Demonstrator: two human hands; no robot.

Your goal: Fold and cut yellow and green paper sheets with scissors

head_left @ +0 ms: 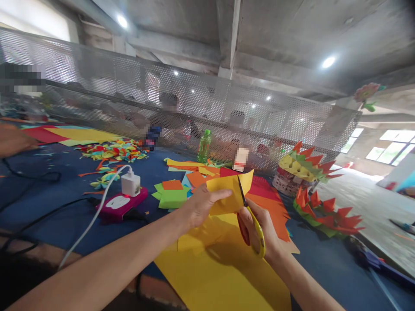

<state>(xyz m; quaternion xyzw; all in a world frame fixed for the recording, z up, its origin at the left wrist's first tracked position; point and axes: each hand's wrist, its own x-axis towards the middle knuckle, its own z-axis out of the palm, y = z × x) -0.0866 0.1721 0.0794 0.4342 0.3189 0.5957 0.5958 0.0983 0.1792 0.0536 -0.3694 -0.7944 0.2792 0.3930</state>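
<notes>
My left hand [201,204] pinches a small piece of yellow paper [223,202] near the middle of the view, thumb on top. In my right hand [261,218] is a pair of scissors [258,235] with yellow and red handles. Its dark blades lie across the paper near the right side, a corner of the sheet rising beyond them. Below both hands a large yellow sheet [233,272] spreads over the table, with a hand's shadow on it. Orange sheets [267,211] lie just right of the held paper, and green paper pieces [173,196] lie to the left.
A magenta power strip [125,205] with a white charger [130,185] and cables sits left. Behind are a green bottle [204,147] and colourful paper scraps [113,150]. Paper-spiked rings [329,214] and a blue glue gun [379,261] lie right. Another person's hand [14,140] shows far left.
</notes>
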